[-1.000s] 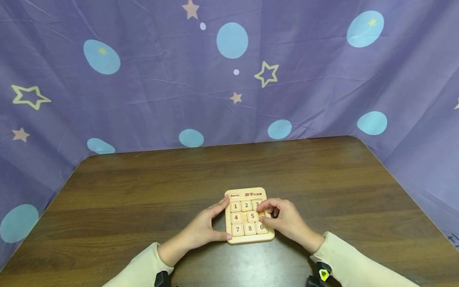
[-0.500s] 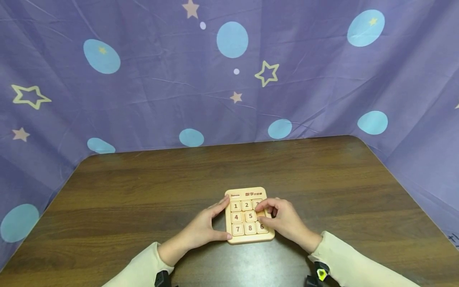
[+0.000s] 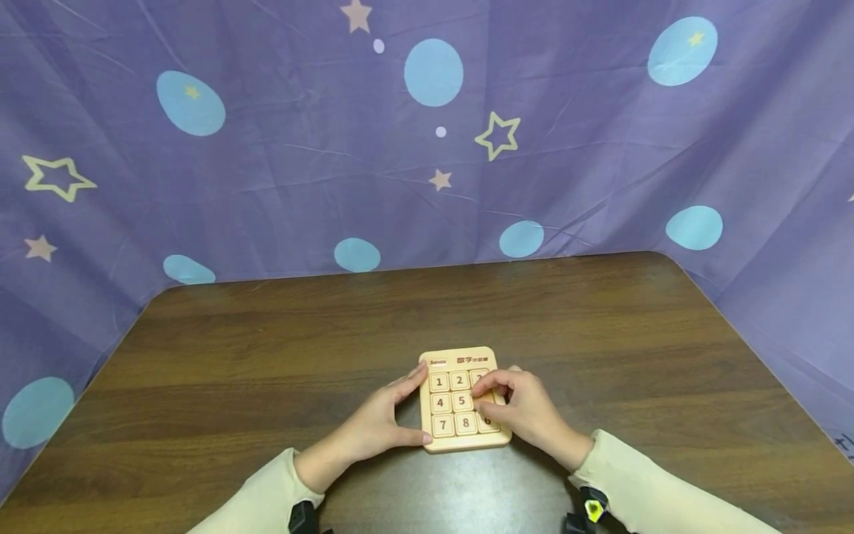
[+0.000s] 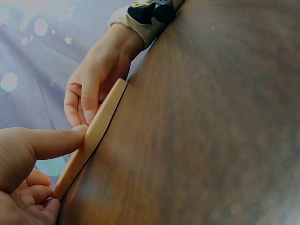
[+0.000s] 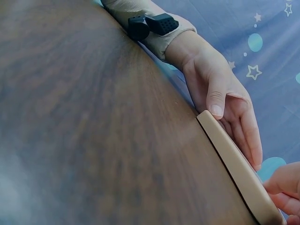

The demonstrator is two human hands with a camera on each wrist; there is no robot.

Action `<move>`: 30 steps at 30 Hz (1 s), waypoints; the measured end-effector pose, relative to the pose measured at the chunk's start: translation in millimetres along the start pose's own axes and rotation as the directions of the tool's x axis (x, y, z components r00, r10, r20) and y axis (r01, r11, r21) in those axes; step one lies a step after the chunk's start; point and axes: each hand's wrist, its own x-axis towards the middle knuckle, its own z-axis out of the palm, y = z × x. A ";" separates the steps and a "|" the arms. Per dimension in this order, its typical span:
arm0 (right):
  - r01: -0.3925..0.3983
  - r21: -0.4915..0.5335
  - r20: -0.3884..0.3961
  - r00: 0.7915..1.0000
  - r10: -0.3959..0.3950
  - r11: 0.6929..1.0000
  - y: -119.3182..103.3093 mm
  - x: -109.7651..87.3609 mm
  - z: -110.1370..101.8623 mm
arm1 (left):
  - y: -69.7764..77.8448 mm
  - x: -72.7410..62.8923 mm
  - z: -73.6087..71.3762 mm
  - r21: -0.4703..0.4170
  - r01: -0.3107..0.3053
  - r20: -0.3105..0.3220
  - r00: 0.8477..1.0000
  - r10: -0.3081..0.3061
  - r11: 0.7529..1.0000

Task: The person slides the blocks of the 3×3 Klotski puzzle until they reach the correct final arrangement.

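A pale wooden number slide puzzle [image 3: 467, 446] lies on the table, its square tiles numbered 1 to 8. My left hand [image 3: 383, 423] grips it along the left side, thumb at the near left corner and fingers up toward the far left corner. In the left wrist view that thumb [image 4: 63, 142] presses on the puzzle's edge. My right hand [image 3: 523, 404] is over the puzzle's right side, thumb and index finger pinching at the right edge of the 5 tile [image 3: 462, 401]. These fingers partly cover the 3 tile [image 3: 477, 374] and the 6 tile [image 3: 488, 427].
The dark wooden table [image 3: 280, 348] reaches back to a purple curtain [image 3: 300, 133] printed with stars and blue ovals. Black devices sit on the left wrist [image 3: 303, 517] and right wrist [image 3: 590, 504].
The 5 tile has slid left until beside the 4 tile, with my right thumb and index finger following it. My left hand stays in place on the puzzle.
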 end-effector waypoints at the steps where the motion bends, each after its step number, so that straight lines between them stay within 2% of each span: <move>1: 0.001 -0.002 -0.001 1.000 -0.001 1.000 -0.2 0.1 0.2 | -0.2 -0.1 -0.1 0.002 0.001 -0.001 1.000 -0.001 1.000; 6: 0.009 0.002 0.008 1.000 -0.009 1.000 0.0 0.1 0.1 | -0.6 0.2 0.0 0.006 0.000 -0.002 1.000 0.000 1.000; 14: 0.083 0.074 0.041 0.995 -0.086 0.994 5.9 -1.9 -4.5 | -1.4 1.5 0.9 -0.002 -0.022 0.005 1.000 0.022 1.000; 19: 0.099 0.093 0.069 0.992 -0.106 0.991 9.4 -3.6 -11.9 | 0.0 1.2 0.6 0.001 -0.027 0.008 1.000 0.027 1.000; 24: 0.124 0.113 0.119 0.983 -0.137 0.986 14.5 -8.1 -19.0 | 1.5 0.1 -0.8 -0.001 -0.037 0.002 0.999 0.037 0.999; 30: 0.185 0.083 0.184 0.963 -0.197 0.979 18.5 -10.3 -24.4 | 0.1 0.1 0.4 0.004 -0.024 0.001 1.000 0.024 1.000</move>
